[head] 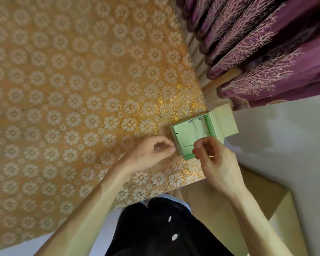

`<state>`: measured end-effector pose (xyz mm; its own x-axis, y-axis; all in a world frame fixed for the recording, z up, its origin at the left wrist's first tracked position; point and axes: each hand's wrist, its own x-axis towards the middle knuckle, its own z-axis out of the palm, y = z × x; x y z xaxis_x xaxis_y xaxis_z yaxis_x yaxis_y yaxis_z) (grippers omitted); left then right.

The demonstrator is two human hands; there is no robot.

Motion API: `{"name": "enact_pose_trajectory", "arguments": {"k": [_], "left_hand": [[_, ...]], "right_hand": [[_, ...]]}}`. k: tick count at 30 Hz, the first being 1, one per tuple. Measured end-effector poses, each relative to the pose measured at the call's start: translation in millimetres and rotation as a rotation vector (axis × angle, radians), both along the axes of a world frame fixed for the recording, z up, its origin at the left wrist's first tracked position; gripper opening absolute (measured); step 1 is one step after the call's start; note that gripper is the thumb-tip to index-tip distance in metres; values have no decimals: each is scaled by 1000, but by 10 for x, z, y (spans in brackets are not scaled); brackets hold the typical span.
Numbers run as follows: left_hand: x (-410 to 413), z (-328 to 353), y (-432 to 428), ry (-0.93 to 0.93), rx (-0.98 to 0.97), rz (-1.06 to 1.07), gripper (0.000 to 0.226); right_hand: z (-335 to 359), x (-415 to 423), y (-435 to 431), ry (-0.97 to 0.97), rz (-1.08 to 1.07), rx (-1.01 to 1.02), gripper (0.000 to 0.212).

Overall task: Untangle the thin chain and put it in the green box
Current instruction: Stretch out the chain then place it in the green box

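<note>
The left hand (155, 150) and right hand (213, 156) pinch the chain (187, 145) in curled fingers over the green box (179, 132); the person should lower it slowly, one end first, avoiding knots

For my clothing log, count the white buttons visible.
2: upper button and lower button, both on the black garment at bottom centre; others may be hidden.

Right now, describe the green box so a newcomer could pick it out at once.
Follow the orange flowered tablecloth to its right edge, by the purple curtain. The green box sits there, beyond the left hand and right hand: pale green, open, cream lid folded back, thin chain inside.
</note>
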<state>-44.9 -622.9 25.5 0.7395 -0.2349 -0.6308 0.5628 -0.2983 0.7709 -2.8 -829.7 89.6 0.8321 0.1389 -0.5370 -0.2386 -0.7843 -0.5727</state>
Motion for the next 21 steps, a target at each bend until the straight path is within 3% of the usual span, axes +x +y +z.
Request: {"name": "enact_pose_trajectory", "arguments": {"k": [6,13,21], "left_hand": [[-4,80,168,135,-57,17,6],[-7,68,334,171,19,4,11],[6,141,406,227,-48,43,32]], "right_hand": [[-28,63,-133,-6,-100,32,14],[-85,91,-313,-26,-186,23,17],[-149,54,-418,-31,-253,5,17]]}}
